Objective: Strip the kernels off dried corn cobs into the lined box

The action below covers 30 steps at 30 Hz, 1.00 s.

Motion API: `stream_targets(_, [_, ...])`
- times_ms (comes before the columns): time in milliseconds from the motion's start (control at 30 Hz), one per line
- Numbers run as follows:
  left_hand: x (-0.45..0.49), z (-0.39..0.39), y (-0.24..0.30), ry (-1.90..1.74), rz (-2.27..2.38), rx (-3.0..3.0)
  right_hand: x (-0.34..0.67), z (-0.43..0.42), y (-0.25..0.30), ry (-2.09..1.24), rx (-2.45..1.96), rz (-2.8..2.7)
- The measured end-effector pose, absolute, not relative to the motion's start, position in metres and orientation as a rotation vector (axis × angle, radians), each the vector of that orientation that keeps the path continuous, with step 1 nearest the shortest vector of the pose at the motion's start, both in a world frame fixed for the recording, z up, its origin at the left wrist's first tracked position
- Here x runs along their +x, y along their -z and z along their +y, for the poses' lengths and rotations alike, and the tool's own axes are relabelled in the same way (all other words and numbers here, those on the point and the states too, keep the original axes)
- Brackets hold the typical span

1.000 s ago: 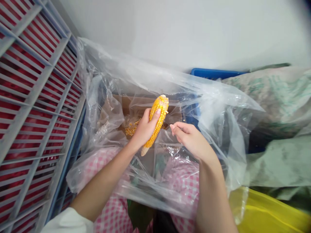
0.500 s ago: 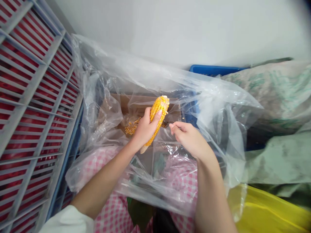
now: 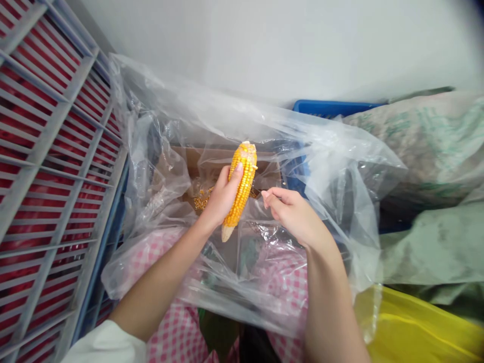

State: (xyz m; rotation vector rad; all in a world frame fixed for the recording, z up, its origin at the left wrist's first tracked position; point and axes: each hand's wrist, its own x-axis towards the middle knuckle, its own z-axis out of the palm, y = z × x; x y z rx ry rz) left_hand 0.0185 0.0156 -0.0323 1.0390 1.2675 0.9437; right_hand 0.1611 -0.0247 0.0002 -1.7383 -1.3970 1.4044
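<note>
Corn cob (image 3: 244, 189) swung more upright, left hand (image 3: 222, 195) wrapping fingers round it, right hand (image 3: 288, 207) curled, fingers pinched, contents unclear

Storage space, slatted crate (image 3: 39, 159), bulging sack (image 3: 427, 138)

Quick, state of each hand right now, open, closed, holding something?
Left hand: closed, holding the corn.
Right hand: closed in a pinch, clear of the corn; can't tell whether it holds anything.
</note>
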Motion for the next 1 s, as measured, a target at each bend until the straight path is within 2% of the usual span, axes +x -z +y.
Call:
stream_targets(300, [0.017,0.016,0.033,-0.879,1.297,1.16,0.162,-0.022,0.004,-1.605,-1.656,-1.209])
stream_targets(400, [0.016,0.018,0.038,-0.893,1.323,1.124,0.152,-0.021,0.009,-1.566,-1.652,-1.205])
stream_targets(600, [0.016,0.019,0.043,-0.942,1.336,0.997,0.133,-0.024,0.009,-1.205,-1.796,-1.376])
stream_targets(1000, [0.018,0.016,0.029,-0.877,1.253,0.916,0.153,-0.024,-0.003,-1.355,-1.753,-1.388])
